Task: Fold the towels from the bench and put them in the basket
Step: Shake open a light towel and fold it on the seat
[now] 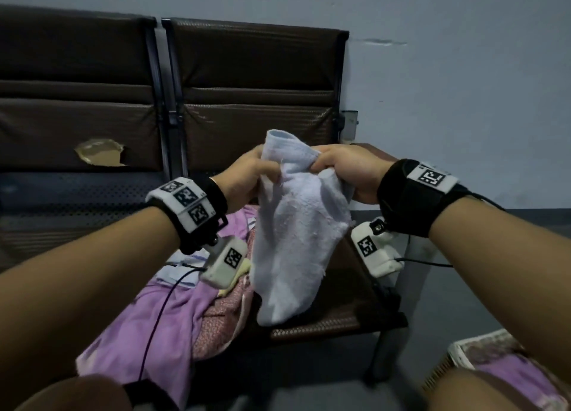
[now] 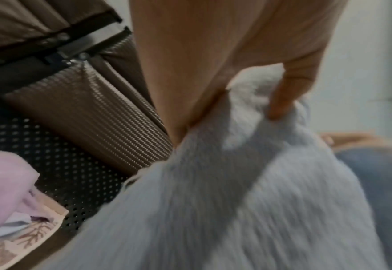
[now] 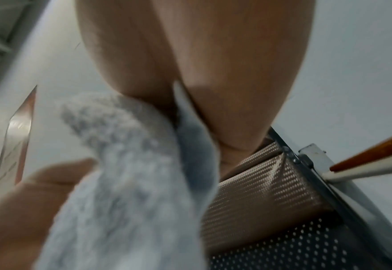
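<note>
A pale blue towel is held up above the surface; its top edge is pinched by the left hand and by the right hand, which are set close together, and the rest hangs down, its lower end at the seat; a finger is seen curled into the cloth in the left wrist view; a heap of pink towels lies on the near left of the surface; the basket, at the near right on the floor, holds pink cloth.
</note>
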`<state>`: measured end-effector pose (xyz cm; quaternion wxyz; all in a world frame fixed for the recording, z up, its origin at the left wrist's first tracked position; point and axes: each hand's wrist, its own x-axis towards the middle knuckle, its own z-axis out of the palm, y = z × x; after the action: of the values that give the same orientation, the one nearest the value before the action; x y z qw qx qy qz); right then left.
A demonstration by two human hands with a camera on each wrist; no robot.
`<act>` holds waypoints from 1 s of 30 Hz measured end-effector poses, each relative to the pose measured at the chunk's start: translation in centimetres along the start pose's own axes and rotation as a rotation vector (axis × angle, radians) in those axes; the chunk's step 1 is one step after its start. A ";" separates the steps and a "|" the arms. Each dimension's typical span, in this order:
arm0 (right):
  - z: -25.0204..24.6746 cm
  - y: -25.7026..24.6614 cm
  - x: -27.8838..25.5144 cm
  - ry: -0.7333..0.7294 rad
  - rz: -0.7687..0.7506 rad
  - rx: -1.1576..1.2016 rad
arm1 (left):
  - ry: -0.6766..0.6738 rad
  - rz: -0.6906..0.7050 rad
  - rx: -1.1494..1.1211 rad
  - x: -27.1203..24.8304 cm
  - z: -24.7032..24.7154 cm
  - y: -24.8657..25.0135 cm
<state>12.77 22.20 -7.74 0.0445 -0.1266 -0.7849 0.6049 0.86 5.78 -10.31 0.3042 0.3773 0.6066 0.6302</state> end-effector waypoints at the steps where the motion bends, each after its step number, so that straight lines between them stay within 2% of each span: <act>1: -0.1 0.0 0.1 0.025 -0.025 -0.017 | -0.050 -0.051 -0.010 0.2 -0.3 0.2; 3: -0.7 0.0 0.4 0.046 -0.029 -0.134 | 0.011 -0.085 0.064 0.8 -0.9 0.5; 6: -2.1 0.5 0.7 0.022 0.092 -0.453 | 0.097 -0.060 0.171 2.3 -1.7 0.4; 9: -3.9 1.4 2.0 0.201 0.157 -0.567 | 0.233 0.023 0.278 4.5 -2.2 -0.1; 12: -5.2 1.7 3.7 0.384 0.053 -0.654 | 0.364 0.121 0.418 6.8 -2.5 -0.3; 14: -5.4 1.5 5.0 0.468 -0.059 -0.553 | 0.426 0.189 0.444 8.2 -2.8 0.1; 16: -5.6 1.1 6.1 0.581 -0.174 -0.475 | 0.467 0.244 0.405 9.2 -3.1 1.2; 18: -5.8 0.6 6.5 0.627 -0.260 -0.405 | 0.467 0.272 0.326 9.7 -3.7 2.3; 20: -6.0 0.7 6.6 0.624 -0.302 -0.368 | 0.431 0.284 0.274 9.8 -4.4 2.6; 23: -5.5 2.8 6.0 0.566 -0.282 -0.395 | 0.357 0.238 0.283 8.7 -5.1 0.2; 27: -4.2 8.5 4.3 0.385 -0.045 -0.483 | 0.246 0.024 0.385 5.3 -4.6 -6.9; 30: -2.8 12.8 2.6 0.174 0.170 -0.562 | 0.120 -0.177 0.534 2.7 -3.8 -11.8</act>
<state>12.73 28.51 -19.54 0.0238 -0.2506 -0.9012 0.3527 -4.66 6.90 -21.63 0.2111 0.3517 0.7987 0.4402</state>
